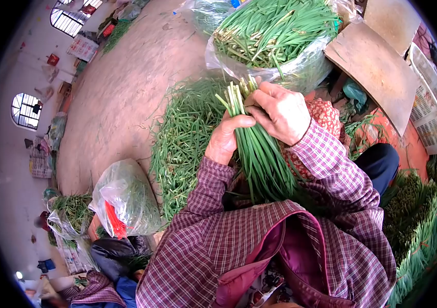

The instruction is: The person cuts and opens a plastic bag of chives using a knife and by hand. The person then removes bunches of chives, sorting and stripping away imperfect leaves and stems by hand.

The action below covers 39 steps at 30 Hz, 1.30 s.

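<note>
My left hand (225, 136) is wrapped round a bunch of garlic chives (262, 161), its thumb lying across the stems. Pale stem ends point up and away from me, while the long green leaves hang down toward my lap. My right hand (286, 114) is closed at the upper stems, thumb and fingers pinching some near the pale ends; the fingertips are partly hidden. Just beyond my hands is a big plastic-lined heap of garlic chives (280, 31). Loose green trimmings (185, 149) cover the floor to the left of the bunch.
A clear plastic bag with red strips (128, 197) stands at left. Stacked, tied chive bundles (416, 231) lie at right. Brown boards (375, 66) and a white plastic crate (429, 110) are at upper right. Another person's sleeve (98, 290) shows at lower left.
</note>
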Each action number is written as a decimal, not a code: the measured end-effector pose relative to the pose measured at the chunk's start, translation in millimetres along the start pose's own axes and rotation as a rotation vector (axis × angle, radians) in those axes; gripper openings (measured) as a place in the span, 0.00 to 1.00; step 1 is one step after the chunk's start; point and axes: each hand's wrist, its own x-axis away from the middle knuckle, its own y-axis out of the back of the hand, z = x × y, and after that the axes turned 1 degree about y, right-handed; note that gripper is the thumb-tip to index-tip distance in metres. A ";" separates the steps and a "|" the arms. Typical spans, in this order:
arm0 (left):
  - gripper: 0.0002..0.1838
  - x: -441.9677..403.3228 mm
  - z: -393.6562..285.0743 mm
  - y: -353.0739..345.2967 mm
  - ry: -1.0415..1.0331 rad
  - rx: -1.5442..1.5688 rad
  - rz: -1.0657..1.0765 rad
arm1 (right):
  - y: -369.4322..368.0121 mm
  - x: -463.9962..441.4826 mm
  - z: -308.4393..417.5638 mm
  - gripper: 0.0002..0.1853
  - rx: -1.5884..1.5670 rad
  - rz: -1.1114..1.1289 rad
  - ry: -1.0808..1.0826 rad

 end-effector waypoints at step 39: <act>0.16 7.9 -98.3 32.1 -0.388 0.065 0.063 | 70.4 -80.6 -34.7 0.07 -1.465 0.544 -0.254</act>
